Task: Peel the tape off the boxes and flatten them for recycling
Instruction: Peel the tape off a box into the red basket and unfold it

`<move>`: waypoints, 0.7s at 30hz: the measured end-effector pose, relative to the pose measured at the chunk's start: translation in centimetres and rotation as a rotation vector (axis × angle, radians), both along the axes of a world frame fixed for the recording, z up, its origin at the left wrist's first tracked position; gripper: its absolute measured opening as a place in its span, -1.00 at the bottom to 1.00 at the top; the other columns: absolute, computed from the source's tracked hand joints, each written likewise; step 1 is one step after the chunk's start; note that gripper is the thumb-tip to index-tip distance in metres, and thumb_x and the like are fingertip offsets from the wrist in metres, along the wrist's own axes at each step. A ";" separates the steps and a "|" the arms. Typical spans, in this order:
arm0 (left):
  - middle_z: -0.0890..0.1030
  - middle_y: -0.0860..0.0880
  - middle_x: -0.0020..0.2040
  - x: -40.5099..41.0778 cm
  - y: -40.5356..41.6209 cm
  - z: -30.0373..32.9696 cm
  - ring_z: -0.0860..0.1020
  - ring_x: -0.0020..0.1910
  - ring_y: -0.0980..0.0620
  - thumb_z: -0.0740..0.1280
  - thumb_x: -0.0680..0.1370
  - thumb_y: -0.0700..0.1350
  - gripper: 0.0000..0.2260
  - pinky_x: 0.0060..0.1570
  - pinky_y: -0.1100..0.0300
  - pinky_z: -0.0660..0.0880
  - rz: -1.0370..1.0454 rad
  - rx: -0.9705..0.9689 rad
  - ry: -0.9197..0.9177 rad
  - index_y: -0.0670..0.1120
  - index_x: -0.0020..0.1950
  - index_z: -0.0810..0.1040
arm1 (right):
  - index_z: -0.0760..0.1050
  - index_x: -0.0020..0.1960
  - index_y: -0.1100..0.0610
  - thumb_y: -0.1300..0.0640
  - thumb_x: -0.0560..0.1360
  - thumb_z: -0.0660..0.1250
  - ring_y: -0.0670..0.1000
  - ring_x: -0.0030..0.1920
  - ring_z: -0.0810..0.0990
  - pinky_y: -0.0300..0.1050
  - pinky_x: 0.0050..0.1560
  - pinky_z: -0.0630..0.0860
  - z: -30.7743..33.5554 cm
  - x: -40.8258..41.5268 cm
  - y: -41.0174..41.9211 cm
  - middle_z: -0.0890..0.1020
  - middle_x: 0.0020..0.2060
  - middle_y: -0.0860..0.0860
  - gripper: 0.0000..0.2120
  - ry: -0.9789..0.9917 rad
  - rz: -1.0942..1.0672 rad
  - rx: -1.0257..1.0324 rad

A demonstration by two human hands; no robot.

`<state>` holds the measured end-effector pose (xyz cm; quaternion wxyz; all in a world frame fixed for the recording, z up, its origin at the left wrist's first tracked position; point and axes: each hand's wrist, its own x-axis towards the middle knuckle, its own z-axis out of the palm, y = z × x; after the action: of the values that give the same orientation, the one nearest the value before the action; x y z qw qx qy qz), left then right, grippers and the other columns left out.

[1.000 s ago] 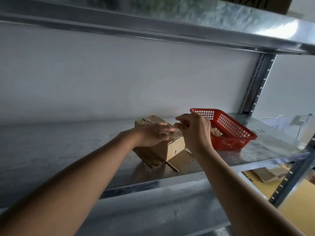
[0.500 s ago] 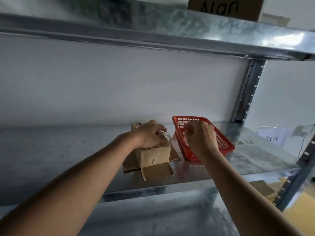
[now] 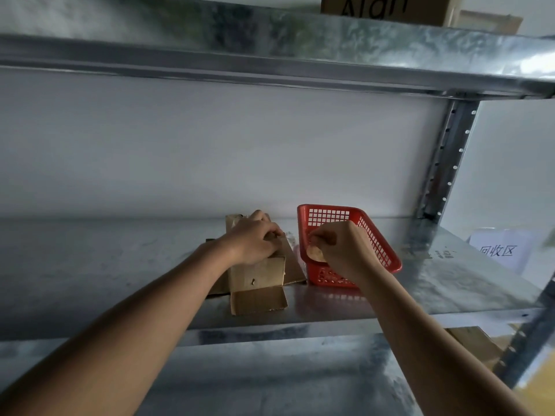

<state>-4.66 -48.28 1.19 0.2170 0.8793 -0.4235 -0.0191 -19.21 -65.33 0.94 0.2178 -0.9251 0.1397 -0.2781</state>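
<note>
On a galvanised metal shelf (image 3: 120,265), the left hand (image 3: 255,240) curls over the top of a small cardboard box (image 3: 258,274) with splayed flaps, hiding its top. Just beside it, the right hand (image 3: 339,250) hovers over a red plastic basket (image 3: 378,244), fingertips pinched together; any tape between them is too faint to tell, and a crumpled tan wad (image 3: 314,253) shows beneath.

Red grid-mesh basket (image 3: 380,244), brown cardboard box (image 3: 258,273), mottled grey shelf (image 3: 120,259).
</note>
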 end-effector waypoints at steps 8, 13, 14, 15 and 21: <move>0.37 0.09 0.22 -0.3 0.2 -0.2 0.34 0.36 -0.01 0.27 0.66 0.09 -0.69 0.44 -0.11 0.34 0.006 -0.029 0.029 0.14 0.40 0.55 | 0.70 0.18 0.08 0.15 0.58 0.45 -0.28 -0.23 0.66 -0.45 -0.29 0.53 -0.4 -0.3 -0.1 0.77 -0.05 -0.03 -0.81 -0.172 0.013 0.037; 0.36 0.10 0.22 0.0 0.2 -0.5 0.33 0.37 -0.02 0.25 0.65 0.11 -0.69 0.44 -0.13 0.34 0.009 -0.038 0.035 0.17 0.39 0.55 | 0.74 0.12 0.05 0.05 0.49 0.55 -0.15 -0.10 0.71 -0.22 -0.10 0.63 -0.7 -0.5 -0.4 0.77 -0.01 -0.06 -0.78 -0.250 0.006 -0.017; 0.36 0.10 0.22 0.0 0.2 -0.5 0.33 0.37 -0.02 0.25 0.65 0.12 -0.68 0.44 -0.13 0.33 0.011 -0.035 0.035 0.17 0.39 0.55 | 0.74 0.13 0.04 0.04 0.47 0.57 -0.14 -0.11 0.69 -0.28 -0.12 0.58 -0.8 -0.4 -0.5 0.76 0.01 -0.05 -0.75 -0.229 -0.003 -0.015; 0.35 0.10 0.22 0.1 0.2 -0.5 0.32 0.37 -0.01 0.24 0.65 0.13 -0.68 0.44 -0.13 0.33 0.012 -0.034 0.034 0.17 0.39 0.55 | 0.73 0.13 0.03 0.02 0.45 0.59 -0.15 -0.12 0.66 -0.34 -0.16 0.51 -0.9 -0.4 -0.6 0.76 0.03 -0.05 -0.73 -0.201 -0.016 -0.014; 0.34 0.10 0.23 0.3 0.0 -0.6 0.30 0.40 -0.04 0.25 0.65 0.13 -0.67 0.44 -0.14 0.33 0.010 -0.021 0.022 0.16 0.39 0.55 | 0.74 0.04 0.01 -0.02 0.39 0.63 -0.28 -0.26 0.54 -0.36 -0.28 0.42 -0.9 -0.3 -1.3 0.75 -0.05 -0.06 -0.74 -0.089 -0.058 -0.002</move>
<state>-4.38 -48.23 0.54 0.2309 0.8788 -0.4170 -0.0230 -19.55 -66.62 0.01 0.2145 -0.9076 0.1566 -0.3252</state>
